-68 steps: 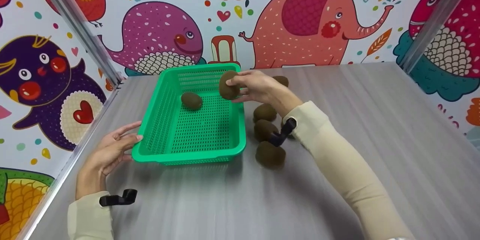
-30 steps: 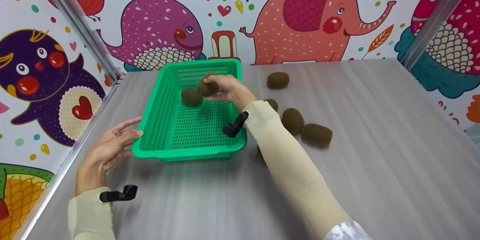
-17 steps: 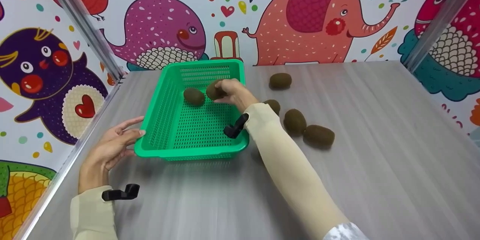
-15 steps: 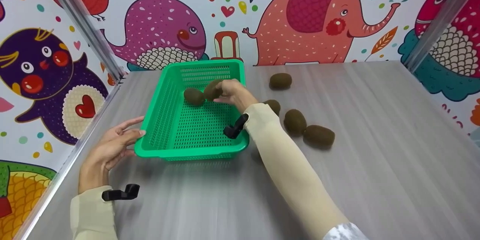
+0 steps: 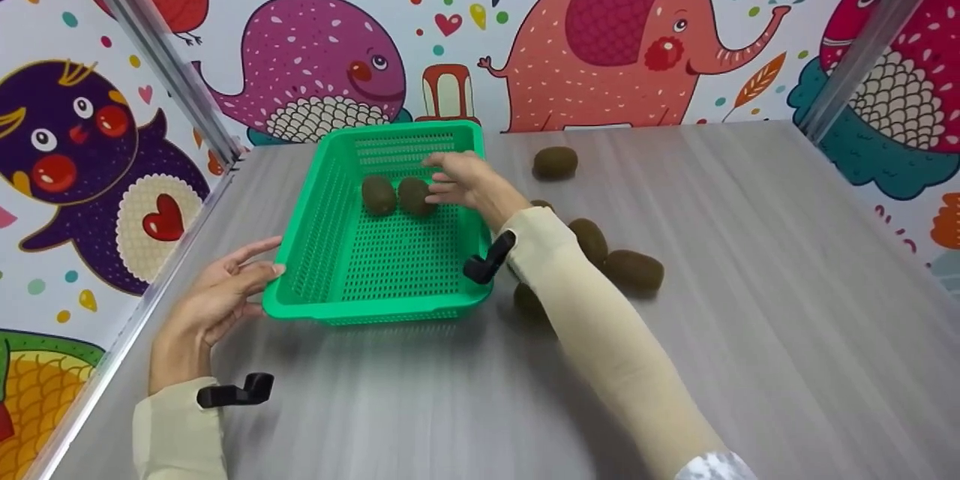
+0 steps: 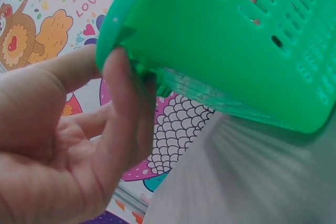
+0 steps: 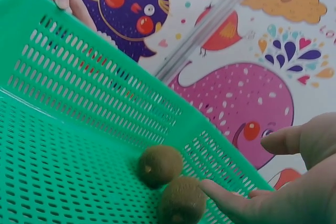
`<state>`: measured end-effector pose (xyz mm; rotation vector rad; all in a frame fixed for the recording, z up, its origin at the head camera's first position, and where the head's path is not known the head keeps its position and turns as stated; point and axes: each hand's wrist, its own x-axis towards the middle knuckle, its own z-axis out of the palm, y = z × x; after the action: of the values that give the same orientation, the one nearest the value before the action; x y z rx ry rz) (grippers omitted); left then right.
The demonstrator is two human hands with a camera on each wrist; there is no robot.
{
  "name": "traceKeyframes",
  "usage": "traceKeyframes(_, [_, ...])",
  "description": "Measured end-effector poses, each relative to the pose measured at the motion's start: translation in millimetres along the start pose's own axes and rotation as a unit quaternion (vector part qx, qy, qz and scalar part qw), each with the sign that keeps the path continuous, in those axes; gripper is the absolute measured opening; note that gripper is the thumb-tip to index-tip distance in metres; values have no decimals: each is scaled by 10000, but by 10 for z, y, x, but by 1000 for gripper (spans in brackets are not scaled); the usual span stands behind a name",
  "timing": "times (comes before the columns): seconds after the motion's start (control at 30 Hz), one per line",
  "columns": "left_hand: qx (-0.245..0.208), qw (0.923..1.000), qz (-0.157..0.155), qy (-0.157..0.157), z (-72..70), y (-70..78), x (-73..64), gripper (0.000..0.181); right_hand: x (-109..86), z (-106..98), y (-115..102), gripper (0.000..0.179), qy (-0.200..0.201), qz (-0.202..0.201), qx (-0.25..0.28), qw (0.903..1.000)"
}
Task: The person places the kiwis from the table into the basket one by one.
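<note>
Cartoon-printed panels [image 5: 450, 45] fill the upper part of the frame, framed by metal posts [image 5: 153, 49] at upper left and upper right; below them extends a grey, wood-grained bench [image 5: 787, 300]. Left of centre stands a green basket [image 5: 379, 308] with slotted walls and floor. Towards its far end lie two kiwifruit, a left one [image 5: 379, 196] and a right one [image 5: 415, 196], just beside each other. Both hands are visible: the left hand [image 5: 217, 298], at lower left, pinches the basket's near-left rim between thumb and fingers; the right hand [image 5: 469, 181] is over the basket's right side, empty, its fingers extended beside the right fruit (whether a fingertip touches it cannot be determined). Five further kiwifruit [image 5: 634, 272] are visible on the bench right of the basket: one near upper centre, the others around the right forearm [image 5: 622, 345], which partly hides some of them. Cream sleeves [image 5: 180, 431] carry black wrist mounts [image 5: 236, 391].
</note>
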<state>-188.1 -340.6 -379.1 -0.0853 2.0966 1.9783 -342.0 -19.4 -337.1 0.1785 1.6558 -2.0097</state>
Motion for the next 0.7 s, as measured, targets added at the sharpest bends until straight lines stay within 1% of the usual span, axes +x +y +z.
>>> traceKeyframes(0.07, [19, 10000, -4, -45, -7, 1, -1, 53, -65, -30, -28, 69, -139, -109, -41, 9998])
traceKeyframes(0.17, [88, 10000, -3, -36, -17, 7, -4, 57, -167, -68, -73, 54, -321, -245, -61, 9992])
traceKeyframes(0.23, [132, 9999, 2, -27, -24, 10, -3, 60, -243, -93, -105, 46, -369, -331, -68, 9987])
traceKeyframes(0.37, [151, 9999, -14, 6, -33, 9, -3, 60, -396, -136, -163, 41, -446, -539, -180, 9974])
traceKeyframes(0.47, [156, 9999, -43, 31, -37, 2, -6, 59, -506, -174, -190, 42, -554, -685, -287, 9957])
traceKeyframes(0.63, [178, 9998, -59, 44, -27, -3, -4, 61, -673, -268, -204, 60, -657, -877, -484, 9928])
traceKeyframes(0.7, [190, 9998, -62, 49, -17, -1, 0, 62, -738, -318, -206, 65, -649, -970, -656, 9910])
